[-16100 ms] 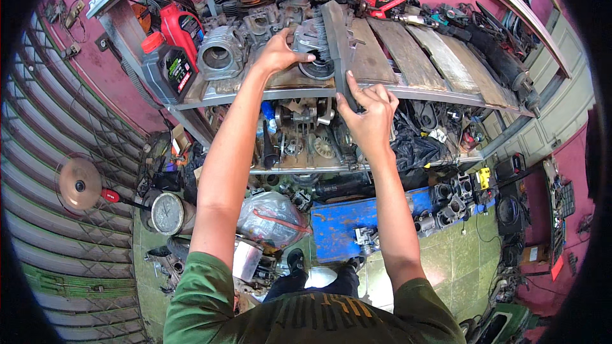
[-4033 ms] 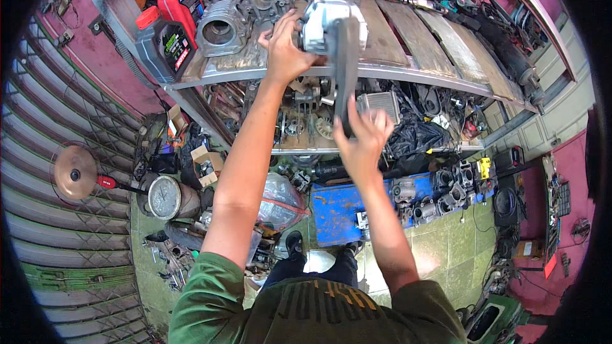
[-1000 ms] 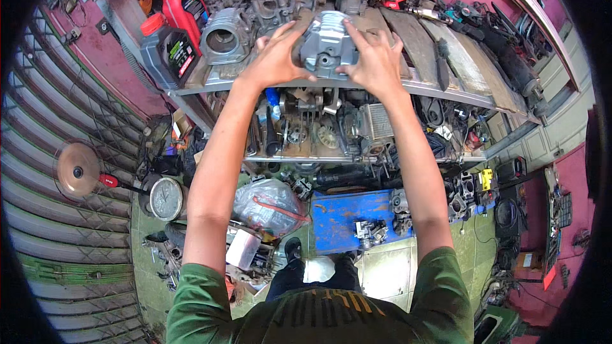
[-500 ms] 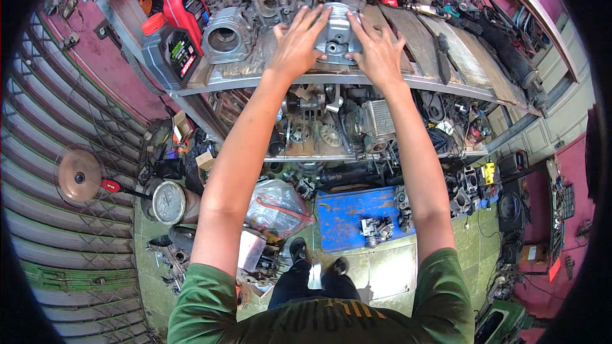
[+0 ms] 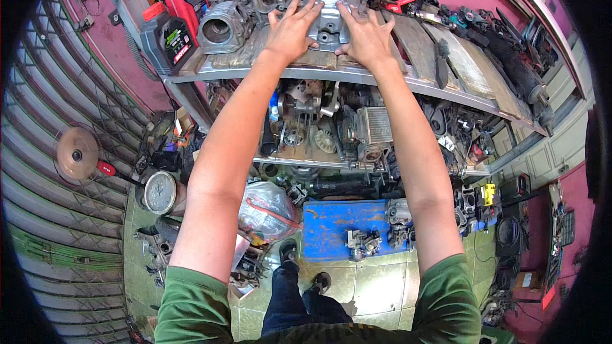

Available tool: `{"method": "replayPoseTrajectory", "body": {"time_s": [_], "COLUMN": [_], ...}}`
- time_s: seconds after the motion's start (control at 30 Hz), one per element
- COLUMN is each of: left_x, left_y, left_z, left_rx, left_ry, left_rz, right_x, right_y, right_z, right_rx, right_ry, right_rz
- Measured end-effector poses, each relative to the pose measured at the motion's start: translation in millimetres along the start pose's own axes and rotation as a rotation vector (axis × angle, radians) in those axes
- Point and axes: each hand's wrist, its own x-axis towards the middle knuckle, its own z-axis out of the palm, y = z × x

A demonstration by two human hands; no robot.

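Note:
A silver metal engine part [image 5: 329, 24], ribbed on top with a round hole low in front, stands on the upper shelf between my hands. My left hand [image 5: 291, 33] presses its left side, index fingertip near the top and thumb near the base, other fingers spread. On the opposite side my right hand [image 5: 370, 38] holds it the same way, thumb low and outer fingers fanned. My palms and the part's sides are partly hidden. Left of my left hand sits a grey engine cylinder [image 5: 223, 27] with a wide round bore.
Two oil bottles, one dark [image 5: 167, 43] and one red [image 5: 185, 6], stand at the shelf's left end. Wooden planks [image 5: 417, 48] line the shelf top. Engine parts crowd the lower shelf [image 5: 290, 150]. On the floor are a blue board [image 5: 331, 226] and a plastic bag [image 5: 266, 210].
My head view has shifted, showing more floor and my legs. Both hands stay at the sides of the silver engine part, which appears slightly farther from the shelf's front edge.

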Motion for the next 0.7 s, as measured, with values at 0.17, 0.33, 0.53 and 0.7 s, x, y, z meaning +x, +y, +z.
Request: {"method": "replayPoseTrajectory", "body": {"time_s": [0.17, 0.33, 0.53, 0.7], "left_x": [23.5, 37.2, 53.8, 63.1], "left_y": [-4.3, -4.6, -17.3, -19.9], "left_z": [12.9, 32.1, 50.6, 61.1], "left_rx": [0.049, 0.097, 0.092, 0.101], "left_ry": [-0.010, -0.010, 0.022, 0.019], "left_rz": [0.005, -0.012, 0.005, -0.017], "right_x": [17.9, 30.8, 48.3, 61.9], "right_y": [9.0, 18.4, 21.6, 27.1], "right_z": [18.4, 36.4, 47.7, 64.8], "right_rx": [-0.035, -0.047, 0.017, -0.027], "right_ry": [0.072, 0.061, 0.030, 0.066], "right_rz": [0.006, 0.016, 0.021, 0.017]}}
